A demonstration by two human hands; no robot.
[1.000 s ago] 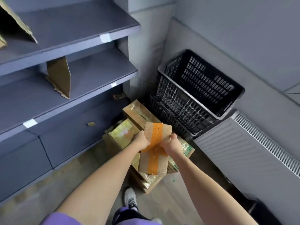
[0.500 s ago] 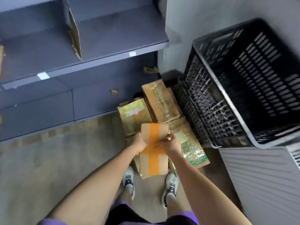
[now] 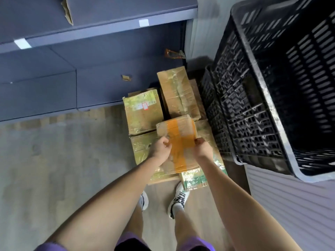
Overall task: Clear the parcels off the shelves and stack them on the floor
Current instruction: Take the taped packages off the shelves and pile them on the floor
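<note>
Parcel held above floor stack

The orange-taped parcel point(image 3: 178, 142) is gripped by the left hand point(image 3: 161, 149) and right hand point(image 3: 203, 149) over the stacked parcels point(image 3: 143, 113).

Soft, even daylight, moderately bright, falls over my view with no hard shadows. The clear tape on the parcels point(image 3: 178, 95) stacked on the floor gives off pale glare. Motion blur smears the black crate point(image 3: 272, 84) at the right and the shelf edge point(image 3: 97, 26) far left. Wide-angle bending curves straight lines toward the edges; my forearms near the bottom look stretched.
</note>
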